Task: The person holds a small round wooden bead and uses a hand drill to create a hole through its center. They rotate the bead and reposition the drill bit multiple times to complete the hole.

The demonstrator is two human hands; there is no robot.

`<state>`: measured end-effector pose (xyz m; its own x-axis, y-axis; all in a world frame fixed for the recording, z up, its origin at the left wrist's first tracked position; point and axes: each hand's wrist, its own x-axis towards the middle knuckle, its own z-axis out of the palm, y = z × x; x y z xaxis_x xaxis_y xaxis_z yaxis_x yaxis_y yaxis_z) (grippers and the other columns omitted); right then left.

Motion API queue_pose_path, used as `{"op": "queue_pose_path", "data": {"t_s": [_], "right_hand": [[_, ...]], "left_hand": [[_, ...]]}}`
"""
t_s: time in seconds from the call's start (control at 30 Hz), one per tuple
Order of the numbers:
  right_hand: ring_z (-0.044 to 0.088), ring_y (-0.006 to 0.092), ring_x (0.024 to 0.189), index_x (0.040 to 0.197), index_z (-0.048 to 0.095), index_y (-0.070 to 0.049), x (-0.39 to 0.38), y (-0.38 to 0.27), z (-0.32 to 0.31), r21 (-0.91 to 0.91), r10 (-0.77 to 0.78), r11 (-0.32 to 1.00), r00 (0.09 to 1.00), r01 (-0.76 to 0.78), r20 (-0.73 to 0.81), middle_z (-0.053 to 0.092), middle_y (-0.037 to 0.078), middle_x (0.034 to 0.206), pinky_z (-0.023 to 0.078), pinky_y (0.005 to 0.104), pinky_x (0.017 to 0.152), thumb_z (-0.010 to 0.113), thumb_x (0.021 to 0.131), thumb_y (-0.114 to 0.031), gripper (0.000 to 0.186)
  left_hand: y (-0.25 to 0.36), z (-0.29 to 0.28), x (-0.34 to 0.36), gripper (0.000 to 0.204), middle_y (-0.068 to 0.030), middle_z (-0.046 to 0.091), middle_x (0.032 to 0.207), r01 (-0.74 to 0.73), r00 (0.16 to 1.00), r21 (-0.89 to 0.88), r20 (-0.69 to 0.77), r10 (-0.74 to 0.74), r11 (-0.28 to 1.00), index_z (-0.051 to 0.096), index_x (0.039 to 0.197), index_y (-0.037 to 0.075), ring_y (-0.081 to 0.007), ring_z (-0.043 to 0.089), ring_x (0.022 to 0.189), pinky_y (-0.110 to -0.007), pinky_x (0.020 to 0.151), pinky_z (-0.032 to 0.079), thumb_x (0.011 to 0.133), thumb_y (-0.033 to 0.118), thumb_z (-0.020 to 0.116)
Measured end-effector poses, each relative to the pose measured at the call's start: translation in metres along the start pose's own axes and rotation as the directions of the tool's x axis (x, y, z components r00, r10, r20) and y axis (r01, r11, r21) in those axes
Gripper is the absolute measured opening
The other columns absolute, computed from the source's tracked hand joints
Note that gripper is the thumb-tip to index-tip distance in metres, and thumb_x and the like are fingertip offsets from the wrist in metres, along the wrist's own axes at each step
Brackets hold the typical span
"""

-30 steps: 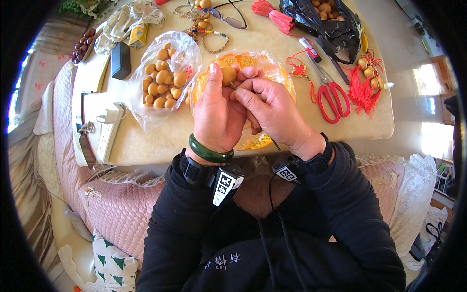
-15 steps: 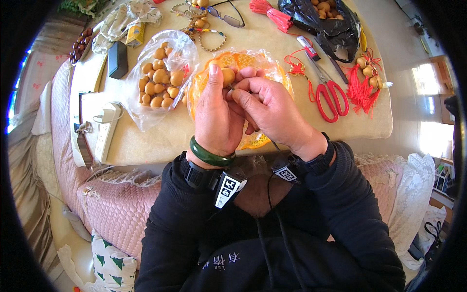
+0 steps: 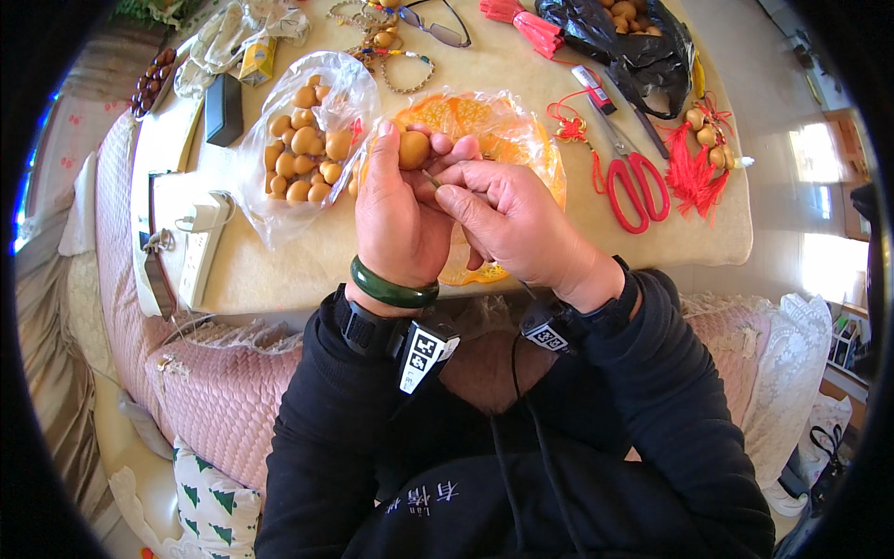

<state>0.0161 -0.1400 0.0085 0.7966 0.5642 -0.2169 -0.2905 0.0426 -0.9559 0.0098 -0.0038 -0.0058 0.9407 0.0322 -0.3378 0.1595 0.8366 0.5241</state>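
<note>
My left hand point(image 3: 396, 219), with a green bangle at its wrist, holds a small tan gourd point(image 3: 413, 150) between thumb and fingers. Close beside it, my right hand point(image 3: 507, 210) has thumb and forefinger pinched on a thin, dark, stick-like piece point(image 3: 430, 178) that points toward the gourd. Whether this piece is the gourd's stem or a separate tool, I cannot tell. Both hands are above an orange patterned tray point(image 3: 535, 149) covered with clear plastic. Left of it lies a clear plastic bag point(image 3: 349, 82) with many small gourds point(image 3: 305, 142).
Red-handled scissors point(image 3: 636, 191), a red knotted cord point(image 3: 573, 130) and red tassels with gourds point(image 3: 694, 177) lie at the right. Behind are a black bag point(image 3: 661, 70) of gourds, glasses point(image 3: 438, 30) and bead bracelets point(image 3: 406, 73). A white power strip point(image 3: 200, 252) is at the left.
My left hand has shifted slightly left and toward me with the gourd. The right fingers have drawn a little apart from the gourd, so the thin piece now shows between the hands.
</note>
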Motion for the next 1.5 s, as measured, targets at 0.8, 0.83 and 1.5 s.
{"op": "queue_pose_path", "data": {"t_s": [0.8,0.83,1.5], "right_hand": [[0.056,0.0067,0.056,0.100,0.066,0.004,0.0001,-0.0020,-0.0003,-0.114,-0.053,0.992,0.996,0.045,-0.072,0.063,0.003,0.071,0.045,0.0237,0.050,0.059,0.098,-0.013,0.018],[0.056,0.0066,0.058,0.099,0.066,0.004,0.0002,-0.0017,0.0001,-0.108,-0.060,0.993,0.996,0.052,-0.073,0.063,0.003,0.071,0.045,0.0237,0.051,0.059,0.097,-0.012,0.017],[0.054,0.0058,0.065,0.095,0.066,0.005,0.0008,-0.0005,0.0024,-0.173,-0.157,0.974,0.987,0.148,-0.037,0.062,0.004,0.072,0.045,0.0242,0.057,0.059,0.097,-0.009,0.016]], "left_hand": [[0.0017,0.0035,-0.0029,0.039,-0.0120,0.064,0.096,0.053,0.999,0.052,-0.014,-0.052,0.997,0.055,0.096,0.000,-0.0323,0.066,0.108,-0.042,0.088,0.057,0.105,0.035,0.040],[0.0010,0.0038,-0.0033,0.038,-0.0121,0.064,0.096,0.042,0.999,0.065,-0.029,-0.041,0.997,0.055,0.096,0.000,-0.0324,0.066,0.107,-0.043,0.087,0.057,0.105,0.034,0.041],[-0.0022,0.0058,-0.0072,0.037,-0.0113,0.062,0.088,-0.028,0.998,0.052,-0.059,0.031,0.998,0.055,0.092,0.001,-0.0320,0.067,0.100,-0.044,0.085,0.057,0.105,0.033,0.043]]}}
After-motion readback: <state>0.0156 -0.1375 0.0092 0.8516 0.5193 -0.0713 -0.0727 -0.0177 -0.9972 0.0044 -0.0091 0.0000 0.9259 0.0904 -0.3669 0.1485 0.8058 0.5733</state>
